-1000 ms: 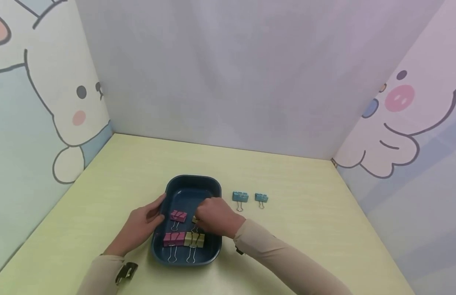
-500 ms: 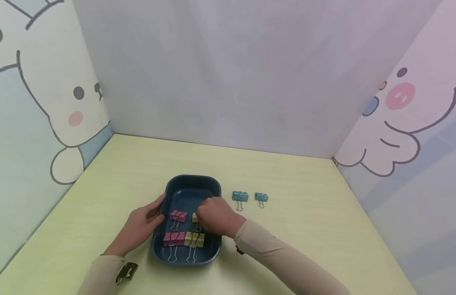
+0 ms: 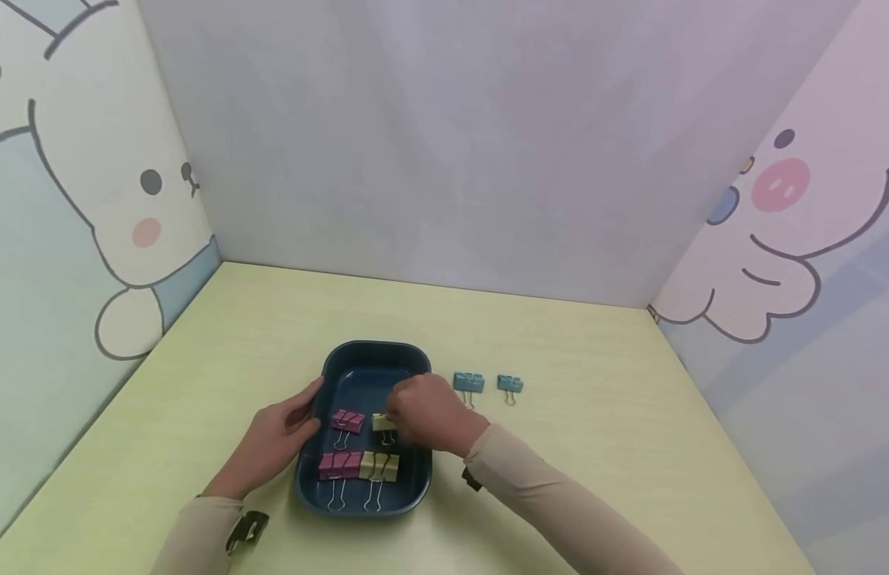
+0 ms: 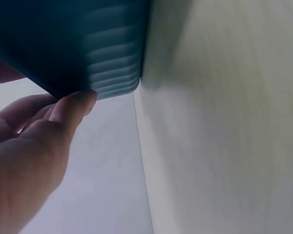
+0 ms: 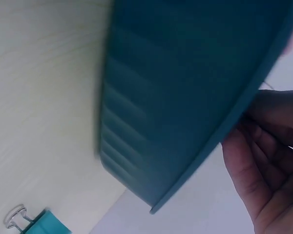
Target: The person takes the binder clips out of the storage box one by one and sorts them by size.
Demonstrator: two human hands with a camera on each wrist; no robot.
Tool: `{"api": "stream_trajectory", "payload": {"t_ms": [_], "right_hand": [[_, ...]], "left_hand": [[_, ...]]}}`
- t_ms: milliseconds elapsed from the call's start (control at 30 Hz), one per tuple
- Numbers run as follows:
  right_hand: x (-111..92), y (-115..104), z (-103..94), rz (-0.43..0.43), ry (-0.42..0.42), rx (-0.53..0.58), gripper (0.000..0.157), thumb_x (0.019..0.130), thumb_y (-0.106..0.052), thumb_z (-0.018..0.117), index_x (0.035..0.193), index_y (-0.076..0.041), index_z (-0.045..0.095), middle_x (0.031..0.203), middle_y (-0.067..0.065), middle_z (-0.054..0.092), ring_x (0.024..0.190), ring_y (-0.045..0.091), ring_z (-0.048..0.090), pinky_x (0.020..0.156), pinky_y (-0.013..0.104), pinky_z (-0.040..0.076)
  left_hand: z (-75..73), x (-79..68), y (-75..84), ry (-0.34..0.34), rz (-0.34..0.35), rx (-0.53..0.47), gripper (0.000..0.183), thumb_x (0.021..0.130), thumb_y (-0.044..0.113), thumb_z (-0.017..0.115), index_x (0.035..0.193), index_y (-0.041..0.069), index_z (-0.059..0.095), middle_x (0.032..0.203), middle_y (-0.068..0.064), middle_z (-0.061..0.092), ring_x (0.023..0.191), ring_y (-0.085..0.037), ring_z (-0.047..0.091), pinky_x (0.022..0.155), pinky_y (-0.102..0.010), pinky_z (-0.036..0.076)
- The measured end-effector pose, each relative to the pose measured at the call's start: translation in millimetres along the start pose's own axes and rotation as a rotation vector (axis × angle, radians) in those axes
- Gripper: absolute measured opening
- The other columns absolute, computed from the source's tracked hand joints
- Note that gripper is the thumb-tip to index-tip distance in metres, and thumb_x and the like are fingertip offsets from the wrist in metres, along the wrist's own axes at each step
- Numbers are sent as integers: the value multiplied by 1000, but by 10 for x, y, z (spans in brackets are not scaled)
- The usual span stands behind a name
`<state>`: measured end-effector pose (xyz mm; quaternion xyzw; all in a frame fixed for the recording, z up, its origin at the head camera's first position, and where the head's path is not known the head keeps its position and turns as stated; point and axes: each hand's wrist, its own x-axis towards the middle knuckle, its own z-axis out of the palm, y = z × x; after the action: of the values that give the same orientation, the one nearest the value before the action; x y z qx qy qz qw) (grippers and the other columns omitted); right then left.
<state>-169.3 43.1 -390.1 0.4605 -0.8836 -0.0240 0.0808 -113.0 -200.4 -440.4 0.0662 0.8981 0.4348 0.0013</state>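
My left hand (image 3: 271,439) holds the left rim of a dark blue tray (image 3: 375,347); the left wrist view shows its thumb and fingers (image 4: 71,109) pinching the wall. Over the tray's right side, my right hand (image 3: 433,415) bends its fingers beside a small yellow binder clip (image 3: 382,423). Its fingertips are hidden, so whether they touch that clip is unclear. Left of it lies a small pink binder clip (image 3: 348,421). Nearer the front, a larger pink binder clip (image 3: 339,465) and a larger yellow binder clip (image 3: 380,466) sit side by side, handles toward me.
Two blue binder clips lie on the pale yellow table (image 3: 595,415) right of the tray, a larger one (image 3: 469,382) and a smaller one (image 3: 509,383). A grey wall (image 3: 430,160) stands behind, with cartoon-printed panels at both sides.
My right hand has shifted slightly up and to the right, uncovering more of the small yellow binder clip, which has turned a little. The left hand and tray stay put.
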Motion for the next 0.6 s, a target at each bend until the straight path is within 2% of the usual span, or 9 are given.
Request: {"api": "stream_trajectory", "payload": {"t_ms": [233, 433, 600], "right_hand": [[-105, 101, -106, 48, 147, 137, 10, 92, -20, 72, 85, -17, 79, 74, -6, 71, 61, 3, 58, 56, 12, 49], [-227, 228, -185, 72, 266, 154, 8, 88, -18, 77, 81, -14, 78, 71, -5, 69, 60, 2, 61, 55, 9, 49], [-351, 344, -231, 78, 341, 157, 9, 85, -13, 79, 77, -14, 76, 67, -6, 66, 56, 1, 56, 53, 9, 47]], "left_hand": [[-2, -2, 13, -2, -16, -6, 60, 99, 8, 54, 156, 5, 34, 155, -24, 42, 135, -42, 54, 105, -47, 51], [-8, 2, 14, -7, -16, -5, 61, 99, 9, 54, 156, 5, 34, 155, -24, 42, 135, -41, 53, 105, -47, 50], [-16, 8, 4, -17, -22, -10, 61, 99, 9, 54, 156, 6, 33, 156, -23, 42, 136, -41, 53, 106, -47, 50]]}}
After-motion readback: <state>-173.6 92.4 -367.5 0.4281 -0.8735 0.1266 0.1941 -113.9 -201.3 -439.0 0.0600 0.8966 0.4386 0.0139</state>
